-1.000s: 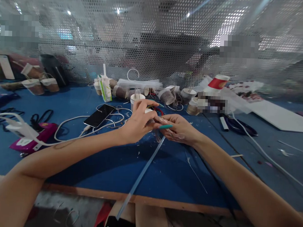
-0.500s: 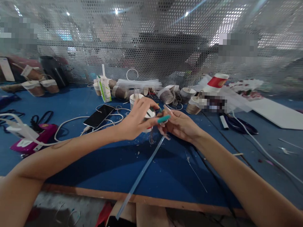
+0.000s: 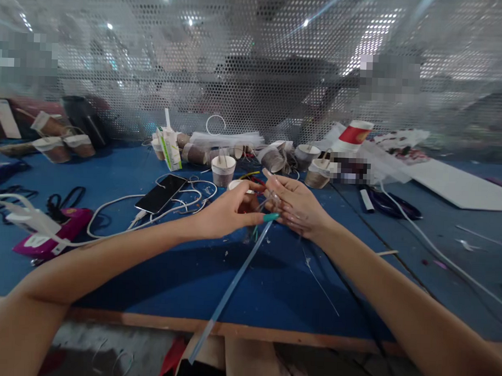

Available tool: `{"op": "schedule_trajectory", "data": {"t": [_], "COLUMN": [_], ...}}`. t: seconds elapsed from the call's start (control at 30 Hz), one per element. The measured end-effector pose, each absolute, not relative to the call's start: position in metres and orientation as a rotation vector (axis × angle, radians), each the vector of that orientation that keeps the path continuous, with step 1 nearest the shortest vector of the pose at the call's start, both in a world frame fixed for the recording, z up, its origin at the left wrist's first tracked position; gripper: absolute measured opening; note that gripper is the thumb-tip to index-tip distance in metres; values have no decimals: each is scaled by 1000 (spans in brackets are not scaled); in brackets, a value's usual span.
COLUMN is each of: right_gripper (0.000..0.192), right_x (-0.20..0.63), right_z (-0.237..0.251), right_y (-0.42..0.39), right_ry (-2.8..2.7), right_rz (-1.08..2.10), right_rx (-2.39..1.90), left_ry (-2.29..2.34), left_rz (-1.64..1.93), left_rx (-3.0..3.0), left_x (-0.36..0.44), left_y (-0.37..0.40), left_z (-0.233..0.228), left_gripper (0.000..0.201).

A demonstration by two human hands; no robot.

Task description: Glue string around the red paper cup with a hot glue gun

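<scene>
Your left hand (image 3: 229,212) is now sitting lower, off the paper cup (image 3: 239,188) behind it. Both hands are pinching the clear strip (image 3: 231,289); your right hand (image 3: 297,206) is gripping its top end, fingers half curled.

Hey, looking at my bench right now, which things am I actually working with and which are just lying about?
In hand:
- left hand and right hand, meeting at the top end of the clear tube
- small paper cup just behind the fingers

Lying about:
- phone and white cable
- carton
- pink device
- red and white cup
- other paper cups
</scene>
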State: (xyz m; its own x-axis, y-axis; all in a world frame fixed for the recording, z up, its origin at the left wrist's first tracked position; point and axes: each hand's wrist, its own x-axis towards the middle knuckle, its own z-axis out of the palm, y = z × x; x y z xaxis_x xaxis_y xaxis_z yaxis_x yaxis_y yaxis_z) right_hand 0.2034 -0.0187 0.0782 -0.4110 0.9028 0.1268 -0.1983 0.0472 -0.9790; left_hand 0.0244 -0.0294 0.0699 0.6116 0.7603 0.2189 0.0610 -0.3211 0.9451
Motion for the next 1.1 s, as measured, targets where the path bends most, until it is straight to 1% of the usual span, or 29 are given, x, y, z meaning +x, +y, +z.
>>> {"op": "schedule_trajectory", "data": {"t": [0.07, 0.1, 0.23, 0.3, 0.37, 0.43, 0.5, 0.53, 0.63, 0.7, 0.8, 0.9, 0.97, 1.03, 1.1], "right_gripper": [46, 46, 41, 38, 33, 27, 27, 28, 27, 24, 21, 21, 26, 29, 31], "right_x": [210, 214, 231, 239, 244, 247, 249, 249, 247, 246, 248, 251, 253, 256, 258], "right_z": [78, 78, 79, 80, 81, 81, 81, 81, 79, 78, 75, 73, 74, 76, 82], "right_y": [-13, -9, 5, 12, 18, 23, 26, 27, 28, 28, 29, 35, 40, 44, 44], "right_ry": [-1419, -1421, -1332, -1227, -1138, -1105, -1121, -1130, -1120, -1086, -1066, -1073, -1062, -1029, -969], "right_rz": [1542, 1559, 1587, 1547, 1508, 1480, 1462, 1450, 1434, 1444, 1464, 1443, 1411, 1369, 1312], "right_rx": [-765, -771, -782, -754, -741, -740, -735, -735, -750, -771, -809, -794, -763, -746, -744], "left_ry": [650, 645, 672, 710, 754, 798, 848, 875, 951, 996, 989, 832, 675, 575, 587], "left_rz": [815, 819, 761, 739, 753, 778, 851, 910, 1070, 1171, 1438, 1691, 1732, 1667, 1564], "left_rx": [1684, 1643, 1594, 1630, 1692, 1782, 1888, 1941, 2052, 2051, 1928, 1663, 1430, 1231, 1162], "left_x": [23, 21, 13, 9, 6, 3, -1, -3, -10, -15, -19, -22, -23, -24, -24], "left_y": [-27, -25, -20, -19, -19, -19, -19, -19, -17, -15, -11, -7, -6, -5, -4], "left_z": [73, 75, 86, 93, 99, 105, 109, 111, 116, 119, 124, 131, 136, 141, 144], "left_gripper": [43, 47, 67, 67, 56, 34, 11, 5, 21, 25, 25, 21, 24, 33, 36]}}
